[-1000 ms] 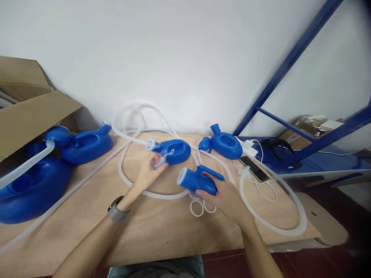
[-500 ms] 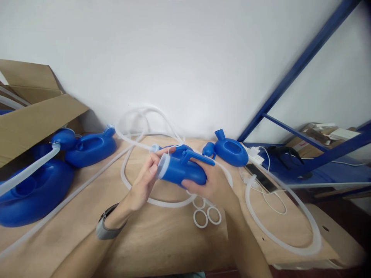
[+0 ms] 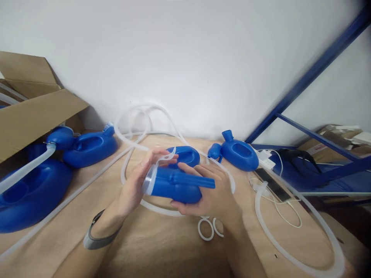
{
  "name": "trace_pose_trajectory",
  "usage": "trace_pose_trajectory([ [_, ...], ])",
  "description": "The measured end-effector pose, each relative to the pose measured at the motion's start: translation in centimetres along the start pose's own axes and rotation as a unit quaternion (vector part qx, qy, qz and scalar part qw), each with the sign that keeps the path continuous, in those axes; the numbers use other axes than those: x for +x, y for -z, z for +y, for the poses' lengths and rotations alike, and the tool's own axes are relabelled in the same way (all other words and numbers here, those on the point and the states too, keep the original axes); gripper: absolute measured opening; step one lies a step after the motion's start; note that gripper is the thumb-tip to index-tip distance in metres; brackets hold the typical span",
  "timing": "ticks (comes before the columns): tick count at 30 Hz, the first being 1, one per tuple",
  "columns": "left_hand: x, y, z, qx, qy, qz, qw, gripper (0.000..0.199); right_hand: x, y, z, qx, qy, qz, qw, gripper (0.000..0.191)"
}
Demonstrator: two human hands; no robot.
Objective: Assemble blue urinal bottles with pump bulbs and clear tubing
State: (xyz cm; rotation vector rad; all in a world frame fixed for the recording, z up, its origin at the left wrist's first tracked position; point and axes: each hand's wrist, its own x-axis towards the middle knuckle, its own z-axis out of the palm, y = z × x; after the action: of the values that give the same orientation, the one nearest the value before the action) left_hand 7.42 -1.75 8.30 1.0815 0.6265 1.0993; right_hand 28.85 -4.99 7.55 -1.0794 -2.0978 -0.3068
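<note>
My right hand is wrapped round a blue plastic cup-like part with a long handle on top, lying sideways above the table. At its left end sits a translucent ring-shaped cap with a thin clear strap curling upward. My left hand has its fingers round that cap, palm against the rim. Just behind is a blue bottle with an oval hollow. White rings lie near my right wrist, partly covered by it.
Blue bottles and an open cardboard box stand at the left. Translucent tubing loops over the table. At the right are another blue bottle, a phone with cables and a blue metal frame.
The blue part has turned, bringing its handle toward the camera, and sits slightly lower. My left hand has closed round the cap, and its strap now shows. The view has shifted a little.
</note>
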Motion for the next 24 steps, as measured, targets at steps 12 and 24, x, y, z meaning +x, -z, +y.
trace_pose_trajectory([
  [12,-0.2,-0.7,1.5,-0.068,0.130,0.014,0.989,0.048,0.1,-0.3,-2.5,0.002,0.109,0.132,0.985,0.035],
  [24,-0.4,-1.4,-1.2,-0.047,-0.019,0.092,0.994,0.041,-0.3,1.0,-0.4,-0.097,0.080,-0.028,0.992,0.035],
])
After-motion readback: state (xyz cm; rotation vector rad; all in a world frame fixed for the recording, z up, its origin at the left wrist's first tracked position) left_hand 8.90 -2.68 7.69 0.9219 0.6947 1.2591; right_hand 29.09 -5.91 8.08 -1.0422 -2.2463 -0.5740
